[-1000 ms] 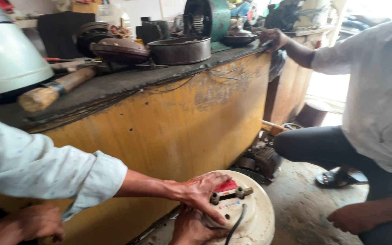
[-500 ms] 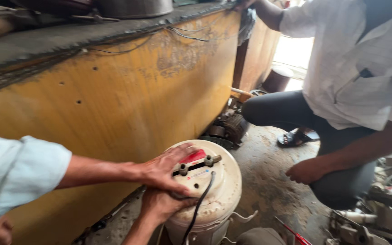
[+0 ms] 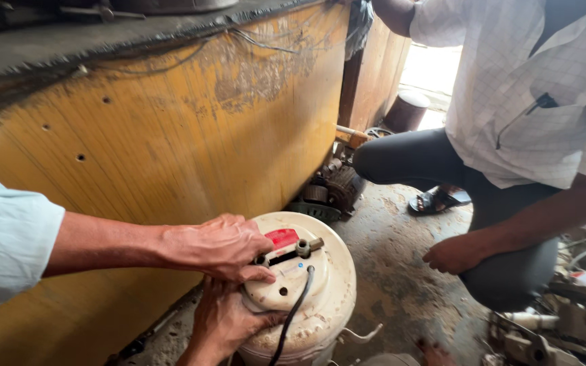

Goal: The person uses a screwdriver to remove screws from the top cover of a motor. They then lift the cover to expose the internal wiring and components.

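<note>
Down on the concrete floor, right against the yellow wooden counter, stands a cream cylindrical appliance with a domed top. Both of the person's hands are on it. The left hand lies across the top's near edge, fingers pressed together and curled over the rim beside a red cap and a small metal fitting. The right hand cups the side from below, fingers spread around the curve of the body. A black cable runs from the top down the front. The casing looks closed and whole, with no tool on it, so I judge the work barely begun: the unit is only being steadied or turned. Beside it a second person in a checked shirt crouches, one hand resting by the knee.
</note>
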